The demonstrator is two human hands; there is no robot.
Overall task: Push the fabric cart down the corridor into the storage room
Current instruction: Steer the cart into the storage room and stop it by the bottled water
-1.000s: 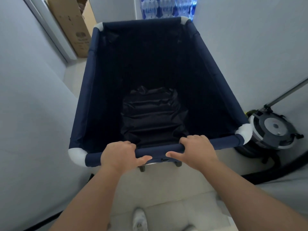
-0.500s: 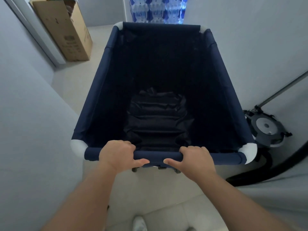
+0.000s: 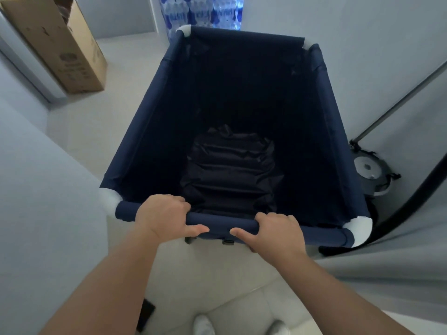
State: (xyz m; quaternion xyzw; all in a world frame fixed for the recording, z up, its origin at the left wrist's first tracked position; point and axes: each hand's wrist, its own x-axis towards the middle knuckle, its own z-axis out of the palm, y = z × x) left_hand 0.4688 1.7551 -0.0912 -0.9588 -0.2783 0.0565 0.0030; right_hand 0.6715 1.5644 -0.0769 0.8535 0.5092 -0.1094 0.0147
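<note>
The navy fabric cart (image 3: 142, 112) with white corner joints fills the middle of the head view, its open top facing me. A crumpled black fabric bundle (image 3: 229, 175) lies on its bottom. My left hand (image 3: 164, 216) is wrapped over the near top rail, left of centre. My right hand (image 3: 278, 233) grips the same rail, a little to the right. The cart's front end points toward a doorway ahead.
A tall cardboard box (image 3: 60, 42) leans against the left wall ahead. Stacked packs of water bottles (image 3: 200, 13) stand beyond the cart's far end. A vacuum cleaner (image 3: 370, 172) with a black hose (image 3: 411, 204) sits tight against the cart's right side. White walls close in on both sides.
The cart has rolled forward and swung slightly to the right; more floor shows on its left, and the vacuum cleaner now sits partly behind its right side. Both hands stay on the rail.
</note>
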